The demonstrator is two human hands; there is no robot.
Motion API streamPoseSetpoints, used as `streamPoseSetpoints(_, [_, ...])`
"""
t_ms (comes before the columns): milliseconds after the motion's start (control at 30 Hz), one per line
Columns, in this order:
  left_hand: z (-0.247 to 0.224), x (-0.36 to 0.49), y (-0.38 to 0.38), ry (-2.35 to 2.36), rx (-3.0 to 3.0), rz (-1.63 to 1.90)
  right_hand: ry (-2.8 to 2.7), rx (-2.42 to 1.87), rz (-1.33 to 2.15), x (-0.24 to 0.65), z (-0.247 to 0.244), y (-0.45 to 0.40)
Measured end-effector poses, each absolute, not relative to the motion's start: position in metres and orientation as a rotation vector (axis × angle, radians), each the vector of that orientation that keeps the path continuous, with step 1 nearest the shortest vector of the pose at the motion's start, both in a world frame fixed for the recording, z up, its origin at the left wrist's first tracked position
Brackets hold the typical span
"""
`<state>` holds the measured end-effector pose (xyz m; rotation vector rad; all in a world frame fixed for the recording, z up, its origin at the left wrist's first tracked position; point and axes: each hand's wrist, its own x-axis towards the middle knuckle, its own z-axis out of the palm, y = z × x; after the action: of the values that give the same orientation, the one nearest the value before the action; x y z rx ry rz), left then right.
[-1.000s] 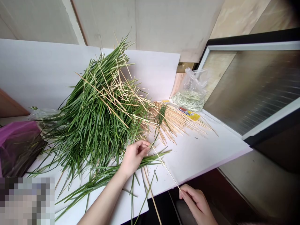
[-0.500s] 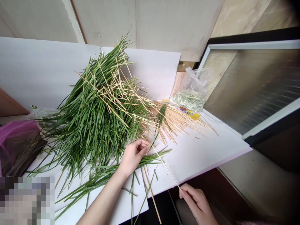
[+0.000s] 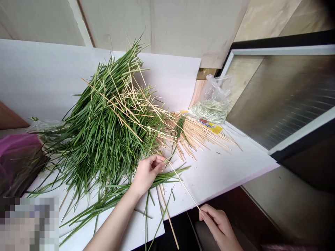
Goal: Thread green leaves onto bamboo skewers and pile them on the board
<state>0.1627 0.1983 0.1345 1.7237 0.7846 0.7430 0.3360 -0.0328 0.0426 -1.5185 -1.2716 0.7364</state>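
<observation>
A long thin bamboo skewer (image 3: 183,185) runs diagonally between my two hands. My left hand (image 3: 148,175) is curled around its upper end, beside a few loose green blades. My right hand (image 3: 217,223) pinches its lower end at the table's front edge. Just beyond my left hand lies a large heap of long green grass blades (image 3: 104,129), with several skewers stuck through it. To its right, a fanned bundle of bamboo skewers (image 3: 197,134) rests on the white board (image 3: 217,183). Loose blades (image 3: 104,202) lie under my left forearm.
A clear plastic bag of pale dried leaves (image 3: 211,104) stands behind the skewers, near a yellow label (image 3: 210,128). A purple bag (image 3: 18,153) sits at the far left. A framed metal panel (image 3: 280,99) lies to the right, and the white board's edge drops off near my right hand.
The whole scene has shifted slightly up and left in view. My hands keep the same hold on the skewer, and the heap of blades looks unchanged.
</observation>
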Motion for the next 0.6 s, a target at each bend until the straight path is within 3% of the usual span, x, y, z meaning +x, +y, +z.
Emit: streamPoseSetpoints(600, [0.1365, 0.1618, 0.1974, 0.784, 1.787, 0.705, -1.27, -1.522, 0.747, 0.3357, 0.0422, -0.0341])
